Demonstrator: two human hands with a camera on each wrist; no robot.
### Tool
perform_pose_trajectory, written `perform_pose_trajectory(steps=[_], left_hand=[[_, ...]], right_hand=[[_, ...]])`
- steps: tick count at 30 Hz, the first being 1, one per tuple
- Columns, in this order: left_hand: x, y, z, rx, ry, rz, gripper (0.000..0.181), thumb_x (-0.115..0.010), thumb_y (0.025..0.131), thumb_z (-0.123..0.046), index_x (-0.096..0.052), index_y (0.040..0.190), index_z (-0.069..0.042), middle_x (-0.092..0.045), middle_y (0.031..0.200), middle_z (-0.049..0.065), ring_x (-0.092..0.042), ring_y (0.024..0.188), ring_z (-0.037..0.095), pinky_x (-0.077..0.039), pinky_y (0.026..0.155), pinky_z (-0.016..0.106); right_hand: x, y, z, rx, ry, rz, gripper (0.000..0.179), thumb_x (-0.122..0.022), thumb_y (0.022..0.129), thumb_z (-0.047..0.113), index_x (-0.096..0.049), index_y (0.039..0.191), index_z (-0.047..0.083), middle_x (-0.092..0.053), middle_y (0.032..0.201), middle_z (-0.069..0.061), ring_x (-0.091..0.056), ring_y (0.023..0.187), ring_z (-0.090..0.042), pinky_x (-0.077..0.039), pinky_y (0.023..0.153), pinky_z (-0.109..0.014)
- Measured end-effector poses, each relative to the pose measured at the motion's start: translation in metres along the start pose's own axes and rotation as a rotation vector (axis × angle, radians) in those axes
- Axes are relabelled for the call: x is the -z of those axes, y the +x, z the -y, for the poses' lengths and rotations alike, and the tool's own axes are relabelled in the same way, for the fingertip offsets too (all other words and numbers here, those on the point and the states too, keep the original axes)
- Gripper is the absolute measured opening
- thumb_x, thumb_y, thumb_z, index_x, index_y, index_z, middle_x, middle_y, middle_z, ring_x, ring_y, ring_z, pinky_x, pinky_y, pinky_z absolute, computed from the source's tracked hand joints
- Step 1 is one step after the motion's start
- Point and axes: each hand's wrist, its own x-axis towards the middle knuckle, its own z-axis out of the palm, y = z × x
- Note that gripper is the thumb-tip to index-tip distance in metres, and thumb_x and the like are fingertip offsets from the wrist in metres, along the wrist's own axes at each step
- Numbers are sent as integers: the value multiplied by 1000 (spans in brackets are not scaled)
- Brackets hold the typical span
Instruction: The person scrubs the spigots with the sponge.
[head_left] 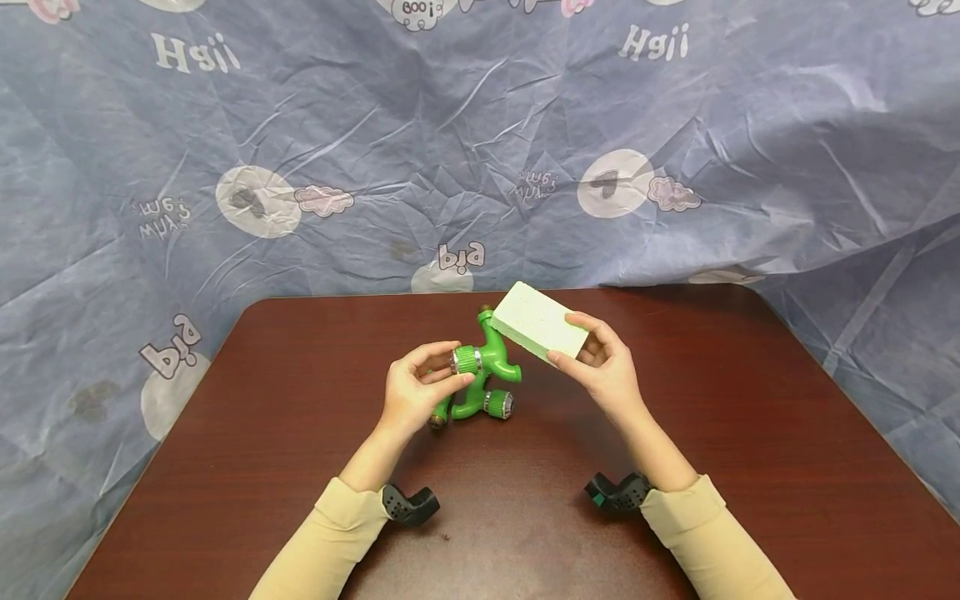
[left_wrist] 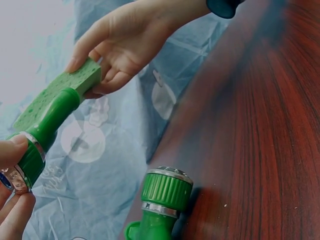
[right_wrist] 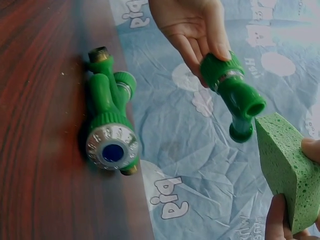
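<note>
My left hand grips a green tap by its ribbed knob, thumb on one side and fingers on the other. The tap is held above the table; its open spout shows in the right wrist view. Between thumb and fingers of my right hand is a pale green sponge, a thick block full of pores, gripped at one end. The sponge's far end is close beside the tap; whether they touch I cannot tell. Below the left hand, more green taps lie on the table, one with a silver-rimmed, blue-centred knob.
A dark reddish-brown wooden table lies under both hands. Behind it hangs a wrinkled blue-grey printed sheet. Black camera mounts sit on both wrists, by the cream sleeves.
</note>
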Motion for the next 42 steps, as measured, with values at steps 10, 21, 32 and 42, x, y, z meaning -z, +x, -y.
perform_pose_trajectory(steps=[10, 21, 32, 42], left_hand=[[4, 2, -5, -12, -38, -30, 42, -75, 68, 15, -62, 108, 14, -64, 103, 29, -65, 89, 24, -52, 82, 44], [5, 4, -4, -9, -76, -20, 42, -74, 69, 15, -61, 109, 14, -62, 104, 31, -65, 88, 17, -53, 82, 42], [7, 2, -4, 53, 9, 100, 41, -76, 70, 10, -63, 109, 10, -65, 103, 25, -64, 87, 19, -54, 80, 41], [2, -2, -1, -4, 63, 174, 42, -73, 71, 12, -62, 112, 9, -65, 102, 24, -66, 80, 26, -56, 73, 42]], right_hand=[[12, 3, 5, -10, -9, -15, 56, -69, 75, -16, -47, 126, -9, -53, 116, -10, -62, 86, -13, -54, 70, -20], [16, 2, 6, -75, -83, 108, 54, -71, 78, -8, -49, 127, -4, -57, 107, -9, -62, 86, -14, -55, 69, -23], [15, 1, 8, -54, -21, 110, 54, -71, 75, -12, -51, 125, -6, -62, 102, -6, -63, 84, -14, -55, 68, -23], [9, -2, 9, -20, 9, 160, 54, -69, 74, -16, -49, 124, -9, -61, 103, -8, -62, 84, -15, -55, 68, -24]])
